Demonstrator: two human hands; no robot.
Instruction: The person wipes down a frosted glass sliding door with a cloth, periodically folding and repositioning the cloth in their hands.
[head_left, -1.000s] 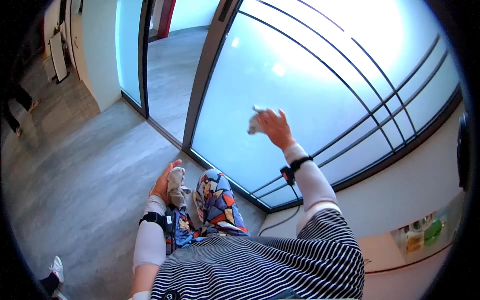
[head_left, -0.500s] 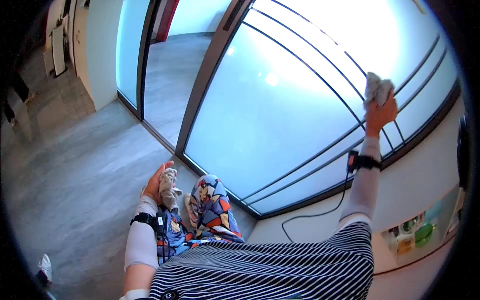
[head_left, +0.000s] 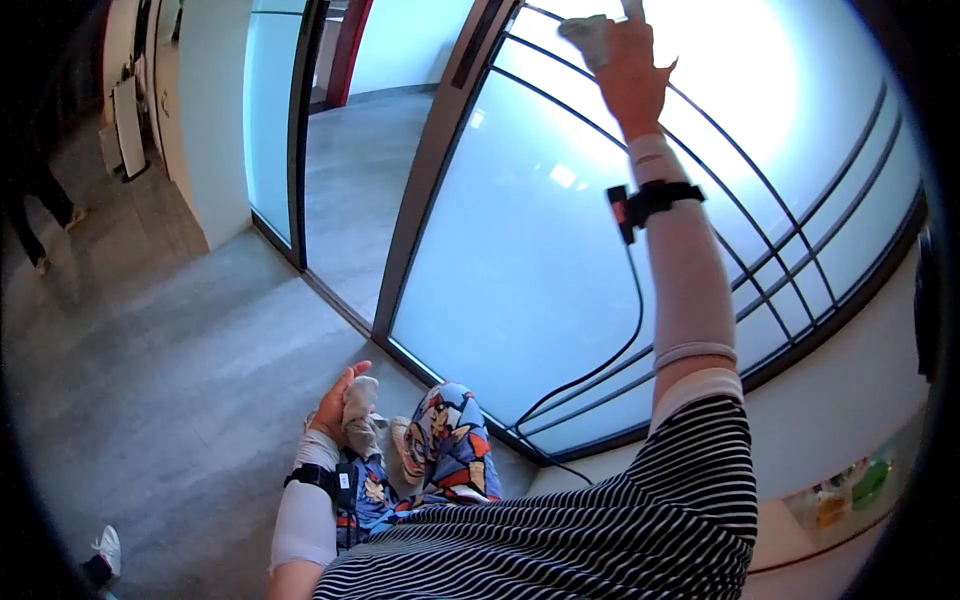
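My right hand (head_left: 635, 85) is raised high against the frosted glass door (head_left: 540, 250), near the top of the view. A light grey cloth (head_left: 588, 40) is held in it and sticks out to the left, while a finger or two stretch away from the cloth. Low by my knee, my left hand (head_left: 328, 412) grips a second crumpled, greyish cloth (head_left: 361, 412). The fingers of that hand are partly hidden by the cloth. Thin dark bars cross the glass beside my right forearm.
A dark door frame (head_left: 425, 180) borders a doorway on the left. A black cable (head_left: 640, 300) hangs from my right wrist strap (head_left: 660, 198). At lower right is a shelf with a green object (head_left: 872, 483). Another person's legs (head_left: 45, 195) and a white shoe (head_left: 108, 548) show at left.
My right hand has swept up and left across the glass with its cloth, from the crossing bars towards the top. My left hand keeps its cloth by the knee; the view has shifted slightly.
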